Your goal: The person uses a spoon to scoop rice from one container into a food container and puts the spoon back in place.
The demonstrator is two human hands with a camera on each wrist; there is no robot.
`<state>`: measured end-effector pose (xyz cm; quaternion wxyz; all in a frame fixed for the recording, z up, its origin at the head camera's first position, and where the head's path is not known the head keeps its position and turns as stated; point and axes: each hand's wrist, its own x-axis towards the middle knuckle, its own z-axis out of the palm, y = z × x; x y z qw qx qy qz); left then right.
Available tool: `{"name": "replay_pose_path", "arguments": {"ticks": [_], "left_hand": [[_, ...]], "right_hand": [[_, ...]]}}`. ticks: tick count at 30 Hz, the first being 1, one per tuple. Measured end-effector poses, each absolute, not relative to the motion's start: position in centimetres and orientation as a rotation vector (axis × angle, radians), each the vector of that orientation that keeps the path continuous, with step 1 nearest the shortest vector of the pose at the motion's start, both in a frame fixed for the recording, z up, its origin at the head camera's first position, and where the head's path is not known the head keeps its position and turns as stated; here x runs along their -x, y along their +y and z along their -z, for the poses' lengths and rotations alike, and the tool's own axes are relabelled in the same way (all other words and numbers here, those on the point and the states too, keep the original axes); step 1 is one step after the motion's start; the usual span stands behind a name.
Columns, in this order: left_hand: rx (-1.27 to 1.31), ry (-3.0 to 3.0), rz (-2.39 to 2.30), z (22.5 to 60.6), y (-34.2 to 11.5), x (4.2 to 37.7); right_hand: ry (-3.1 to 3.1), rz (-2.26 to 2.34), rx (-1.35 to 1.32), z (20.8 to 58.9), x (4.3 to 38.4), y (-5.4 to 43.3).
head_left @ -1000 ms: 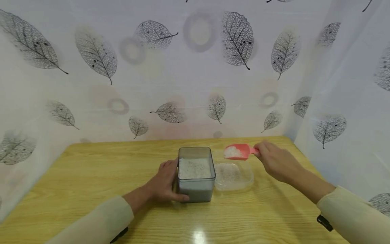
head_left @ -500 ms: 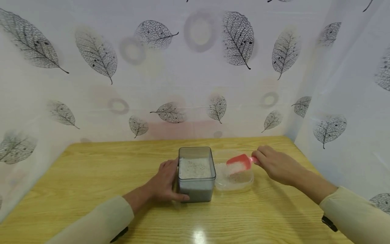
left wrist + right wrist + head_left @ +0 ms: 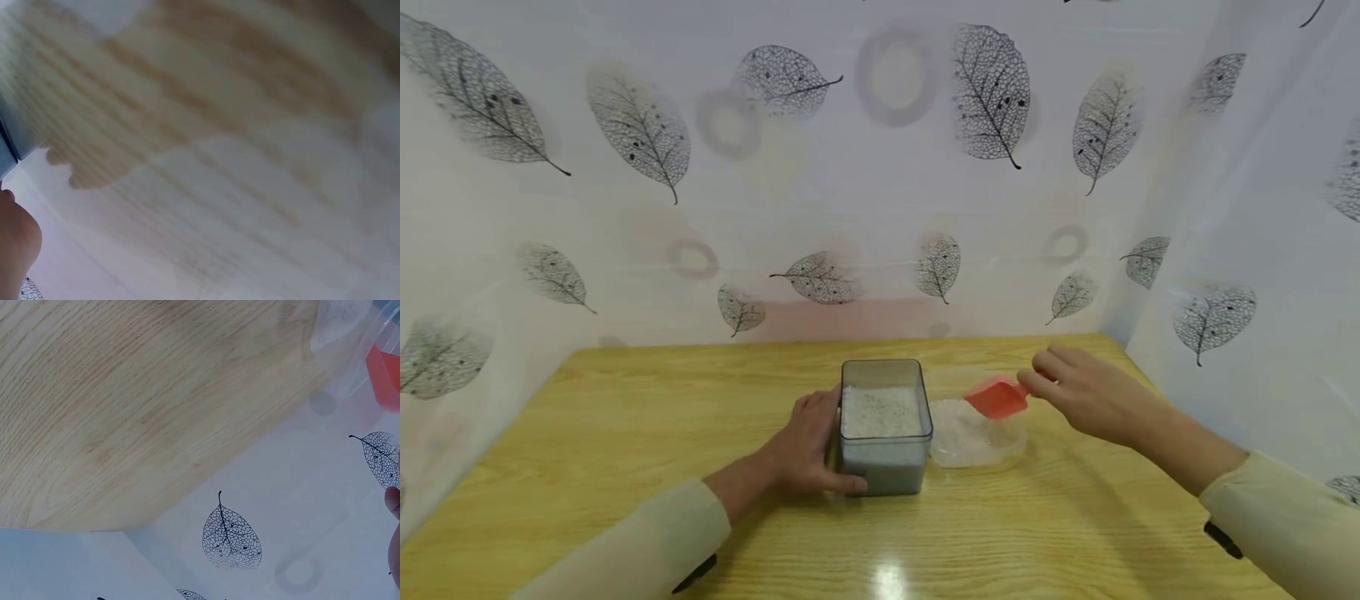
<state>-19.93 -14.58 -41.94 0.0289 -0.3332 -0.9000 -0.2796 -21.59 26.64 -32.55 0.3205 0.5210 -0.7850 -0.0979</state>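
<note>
In the head view, my left hand (image 3: 801, 446) grips the left side of a grey see-through container (image 3: 883, 471), thumb across its front. White, speckled grains (image 3: 880, 412) fill it partway, below the rim. Beside it on the right stands a low clear plastic tub (image 3: 970, 457) with white grains in it. My right hand (image 3: 1090, 392) pinches the handle of a red scoop (image 3: 997, 398), tipped over that tub; no grains show in its bowl. The right wrist view catches part of the scoop (image 3: 382, 378) at its right edge, near the tub (image 3: 334, 325).
Both containers stand on a yellow wood-grain table (image 3: 700, 383). A white curtain (image 3: 820, 183) printed with dark leaves hangs behind the table and along its sides. The left wrist view is mostly blurred tabletop (image 3: 156, 94).
My right hand has lowered the scoop toward the clear tub and tipped it. The white grains in its bowl have poured out. My left hand stays on the grey container.
</note>
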Motion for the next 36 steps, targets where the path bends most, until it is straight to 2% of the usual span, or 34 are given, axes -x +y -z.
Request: {"name": "replay_pose_path", "arguments": {"ticks": [10,15,26,36], "left_hand": [[1.038,-2.769,0.887,41.8,-14.7,20.1],[1.052,-2.747,0.873,41.8,-14.7,20.1],[1.064,-2.730,0.877,41.9,-14.8,20.2],[1.071,-2.734,0.870,41.9,-14.8,20.3]], "right_hand": [[-2.110,0.011,-1.089,31.7,21.4,25.6],[-2.114,-0.088,-1.034,30.9,20.9,24.0],[-2.110,-0.162,-1.178,29.1,20.4,19.4],[-2.113,-0.105,-1.276,29.6,20.3,17.1]]}}
